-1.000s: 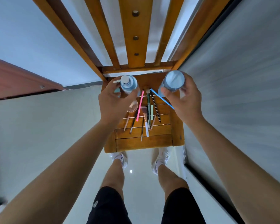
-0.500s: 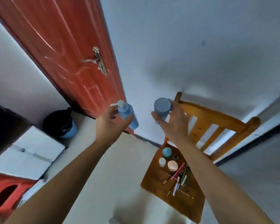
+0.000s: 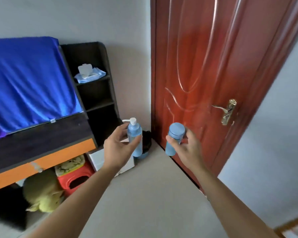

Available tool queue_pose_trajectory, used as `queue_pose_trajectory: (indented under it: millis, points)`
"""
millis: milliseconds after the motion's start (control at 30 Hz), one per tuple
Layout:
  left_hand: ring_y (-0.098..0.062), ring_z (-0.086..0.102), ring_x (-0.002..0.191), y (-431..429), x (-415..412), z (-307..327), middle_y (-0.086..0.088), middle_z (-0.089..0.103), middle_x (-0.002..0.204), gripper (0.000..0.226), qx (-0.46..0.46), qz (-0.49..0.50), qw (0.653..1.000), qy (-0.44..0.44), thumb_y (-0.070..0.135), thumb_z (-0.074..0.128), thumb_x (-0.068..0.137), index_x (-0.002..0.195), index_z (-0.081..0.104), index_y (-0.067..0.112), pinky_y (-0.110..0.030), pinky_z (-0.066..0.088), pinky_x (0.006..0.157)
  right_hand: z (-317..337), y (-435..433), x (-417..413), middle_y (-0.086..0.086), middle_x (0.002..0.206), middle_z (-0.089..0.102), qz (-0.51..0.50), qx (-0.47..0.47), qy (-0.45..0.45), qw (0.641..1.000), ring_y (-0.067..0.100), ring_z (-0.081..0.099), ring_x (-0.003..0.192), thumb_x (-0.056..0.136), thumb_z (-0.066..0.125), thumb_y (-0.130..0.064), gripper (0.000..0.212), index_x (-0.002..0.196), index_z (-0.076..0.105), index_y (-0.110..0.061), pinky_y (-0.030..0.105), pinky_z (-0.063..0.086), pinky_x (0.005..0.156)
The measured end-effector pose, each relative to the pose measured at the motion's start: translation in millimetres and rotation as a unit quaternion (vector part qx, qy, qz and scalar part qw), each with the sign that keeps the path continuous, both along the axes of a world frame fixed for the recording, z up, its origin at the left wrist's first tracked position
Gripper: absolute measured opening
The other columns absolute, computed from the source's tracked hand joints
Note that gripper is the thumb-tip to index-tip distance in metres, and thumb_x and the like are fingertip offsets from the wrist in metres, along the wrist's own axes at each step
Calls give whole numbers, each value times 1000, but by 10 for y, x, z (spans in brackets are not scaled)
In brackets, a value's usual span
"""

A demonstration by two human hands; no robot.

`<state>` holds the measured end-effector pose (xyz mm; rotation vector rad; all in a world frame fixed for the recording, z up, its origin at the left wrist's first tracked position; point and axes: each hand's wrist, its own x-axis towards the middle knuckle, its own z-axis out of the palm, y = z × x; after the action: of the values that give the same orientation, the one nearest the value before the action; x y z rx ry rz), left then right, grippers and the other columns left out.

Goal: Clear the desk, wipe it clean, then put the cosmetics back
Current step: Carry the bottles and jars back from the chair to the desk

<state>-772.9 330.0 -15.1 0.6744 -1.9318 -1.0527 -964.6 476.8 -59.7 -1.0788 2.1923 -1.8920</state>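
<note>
My left hand grips a light blue pump bottle with a white pump head, held upright in the air. My right hand grips a light blue capped bottle, also upright. Both are held out in front of me at chest height, above the floor. The dark desk with an orange drawer front stands at the left, a blue cloth draped over its top part. A corner of the wooden chair shows at the bottom right; the other cosmetics are out of view.
A red-brown door with a brass handle is straight ahead. Dark shelves beside the desk hold a wipes pack. Under the desk sit a red stool and a yellow plush toy. A white box and dark bag stand in the corner.
My view has swung left from the chair to the door and desk. Both hands have carried their bottles along, still held upright in the air.
</note>
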Motion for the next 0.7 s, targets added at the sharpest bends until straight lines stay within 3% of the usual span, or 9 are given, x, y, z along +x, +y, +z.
queue_pose_trajectory:
  millis: [67,167,300,433,500,567,700]
  points:
    - [3,67,89,-414,315,-39,22,72,97,45,-5,49,999,-16,35,82,77,118,66,30,-15,54,73,-35,-582,222,-19,112,68,51,14,-10,999,5,63,107,75,80,-54,49,117,63,-36,26,52,88]
    - [4,66,89,-966,687,-156,28,70,94,43,-4,121,992,-33,38,83,77,116,65,32,-13,52,70,-89,-1376,511,-28,113,64,119,28,-13,992,-5,59,107,72,78,-59,44,111,59,-51,13,49,80]
    - [9,65,91,-1621,1009,-337,37,66,94,41,10,199,979,-42,43,82,75,110,61,46,-9,51,69,-252,-2352,735,-21,116,64,196,61,-7,979,-5,57,106,72,75,-66,58,121,60,-38,7,45,78]
    - [4,68,88,-2405,1124,-430,29,70,91,38,34,252,966,-52,43,83,74,106,64,46,-25,57,76,-374,-3399,761,-19,118,62,249,76,6,966,1,58,108,76,74,-66,58,123,58,-36,26,51,89]
    - [2,69,87,-2822,1131,-402,26,72,89,37,44,278,958,-57,40,84,73,105,65,44,-29,57,81,-368,-3919,749,-27,115,59,267,67,3,961,-7,56,107,74,73,-68,51,116,55,-46,19,47,84]
    - [4,68,85,-3212,1125,-310,26,72,88,37,52,308,948,-63,39,86,72,101,63,46,-25,56,80,-308,-4383,739,-29,113,57,283,57,-3,957,-11,54,106,73,73,-69,51,117,53,-52,14,44,81]
    - [8,67,83,-3898,1095,-104,28,71,87,39,56,353,932,-67,41,87,70,102,64,46,-10,49,73,-220,-5217,674,-21,118,60,307,60,0,950,0,58,108,70,71,-73,65,124,57,-39,31,55,88]
